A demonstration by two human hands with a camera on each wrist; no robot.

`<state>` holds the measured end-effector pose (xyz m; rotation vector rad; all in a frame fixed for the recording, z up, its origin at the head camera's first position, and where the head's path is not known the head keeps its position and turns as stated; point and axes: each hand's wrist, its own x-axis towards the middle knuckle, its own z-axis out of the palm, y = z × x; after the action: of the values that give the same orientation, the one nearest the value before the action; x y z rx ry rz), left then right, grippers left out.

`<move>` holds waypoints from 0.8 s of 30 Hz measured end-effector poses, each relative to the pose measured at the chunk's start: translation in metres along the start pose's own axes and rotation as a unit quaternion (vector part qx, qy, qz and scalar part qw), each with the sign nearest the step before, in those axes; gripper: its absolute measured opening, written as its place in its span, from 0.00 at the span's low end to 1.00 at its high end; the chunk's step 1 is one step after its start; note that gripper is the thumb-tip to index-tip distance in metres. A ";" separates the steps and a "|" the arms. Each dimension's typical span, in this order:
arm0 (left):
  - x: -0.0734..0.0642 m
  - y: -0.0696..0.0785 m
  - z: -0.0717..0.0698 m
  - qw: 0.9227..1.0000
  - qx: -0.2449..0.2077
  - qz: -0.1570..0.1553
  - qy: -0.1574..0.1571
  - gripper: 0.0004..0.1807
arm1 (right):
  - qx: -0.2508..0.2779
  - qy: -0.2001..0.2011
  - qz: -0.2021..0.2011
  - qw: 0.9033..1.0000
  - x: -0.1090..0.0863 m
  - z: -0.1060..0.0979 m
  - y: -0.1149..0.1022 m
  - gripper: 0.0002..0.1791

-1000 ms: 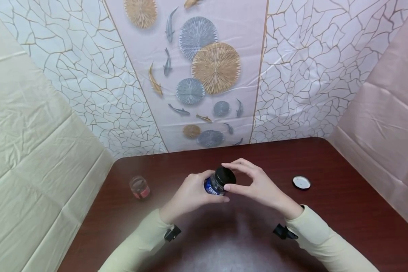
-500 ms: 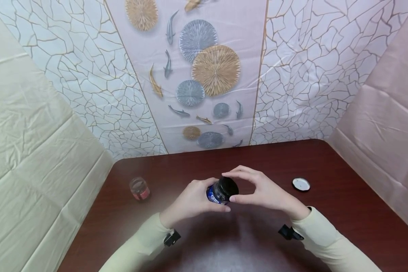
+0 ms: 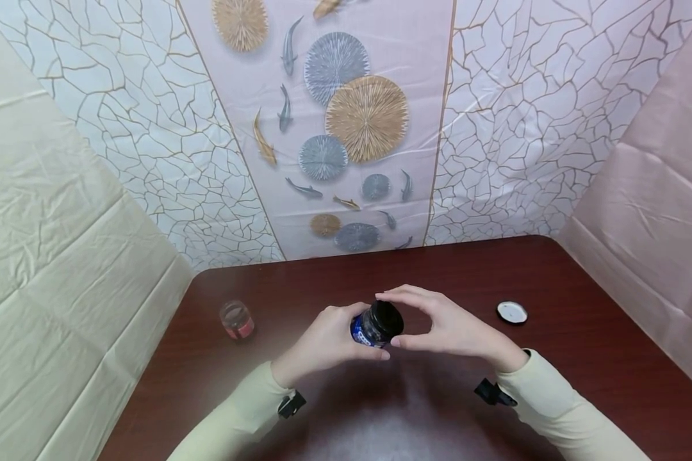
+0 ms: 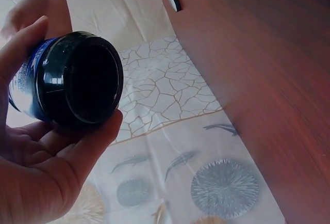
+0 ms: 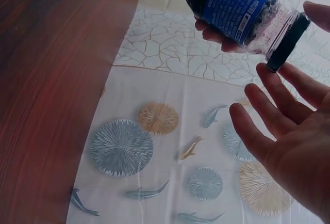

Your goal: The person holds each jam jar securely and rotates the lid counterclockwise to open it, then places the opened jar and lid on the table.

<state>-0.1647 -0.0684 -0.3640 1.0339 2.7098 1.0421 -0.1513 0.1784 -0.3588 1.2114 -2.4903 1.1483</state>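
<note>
In the head view a glass jar (image 3: 367, 330) with a blue label is held up above the table, tilted to the right. My left hand (image 3: 329, 336) grips its body, and the dark base faces the left wrist view. A black lid (image 3: 388, 318) sits on the jar's mouth. My right hand (image 3: 450, 323) curves around this lid, thumb at the near edge and fingertips at the far edge. In the right wrist view, dark contents (image 5: 264, 15) show through the glass, and the fingertips (image 5: 264, 69) meet the rim of the lid.
On the dark red table (image 3: 300, 282), a clear jar (image 3: 238, 320) with a red label stands at the left. A loose lid (image 3: 512, 312), white inside up, lies at the right. Patterned cloth (image 3: 334, 160) hangs behind the table.
Both hands and the jar have come slightly nearer and to the right over the last second. The right hand's thumb has shifted along the lid's edge. The table's other items stay put.
</note>
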 end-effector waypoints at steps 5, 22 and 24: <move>0.001 0.001 0.001 1.000 0.008 -0.006 0.002 0.36 | -0.013 0.011 0.025 1.000 0.002 0.003 -0.002 0.40; 0.001 0.000 0.005 1.000 0.010 -0.002 0.007 0.36 | 0.002 0.043 0.061 0.997 0.003 0.007 -0.005 0.31; 0.000 0.000 0.005 1.000 0.009 -0.004 0.004 0.36 | 0.006 0.041 0.058 0.997 0.002 0.007 -0.005 0.31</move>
<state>-0.1638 -0.0654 -0.3680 1.0218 2.7336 1.0245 -0.1474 0.1704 -0.3603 1.0119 -2.5248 1.2168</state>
